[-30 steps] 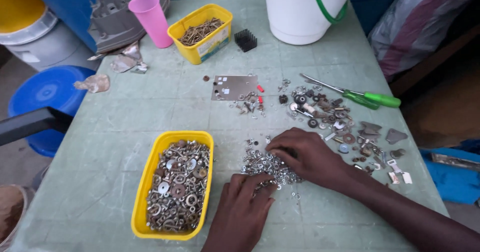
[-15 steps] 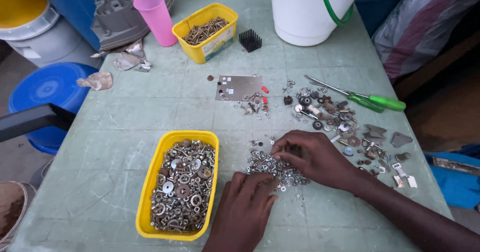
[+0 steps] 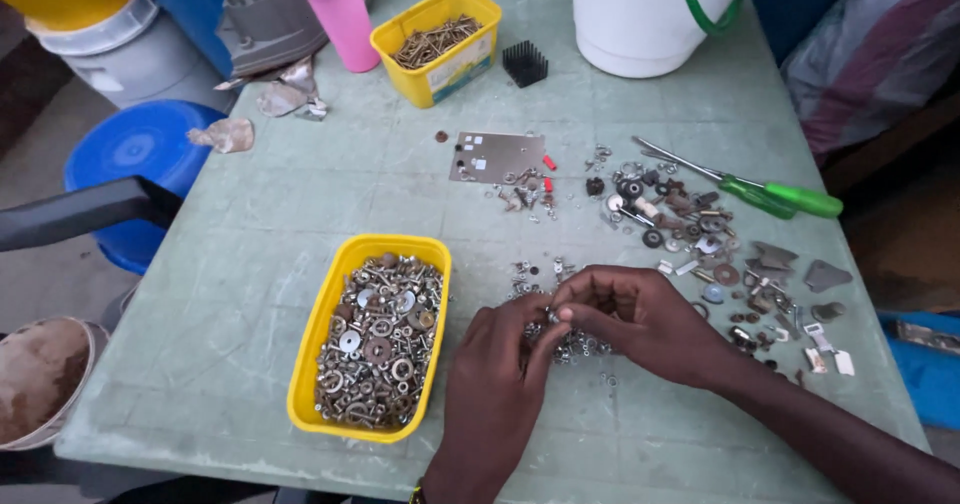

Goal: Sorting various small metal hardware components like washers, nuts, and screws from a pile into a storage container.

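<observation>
Worktop (image 3: 300,264): pale green, scored, filling most of the frame.

Left hand (image 3: 495,384): lower centre, fingers curled, tips meeting those of the other hand over a small pile of nuts and washers (image 3: 560,339). Whether its grip is closed on a piece cannot be told.

Right hand (image 3: 640,324): just right of the left hand, thumb and forefinger pinched together above the same pile; what sits between them is too small to tell.

Yellow tray (image 3: 320,344): lower centre-left, just left of the hands, full of mixed washers, nuts and bolts.

Scattered hardware (image 3: 700,234): right of centre, loose discs, clips and small metal plates spread toward the right edge.

Green-handled screwdriver (image 3: 780,196): upper right, lying flat beside the scatter.

Flat metal plate (image 3: 495,156): upper centre, with a few screws at its lower right corner.

Second yellow tray (image 3: 440,29): top centre, holding brass-coloured screws.

Pink cup (image 3: 340,14): upright, just left of that tray.

Black heat sink (image 3: 524,62): just right of it.

White bucket (image 3: 650,14): top right.
</observation>
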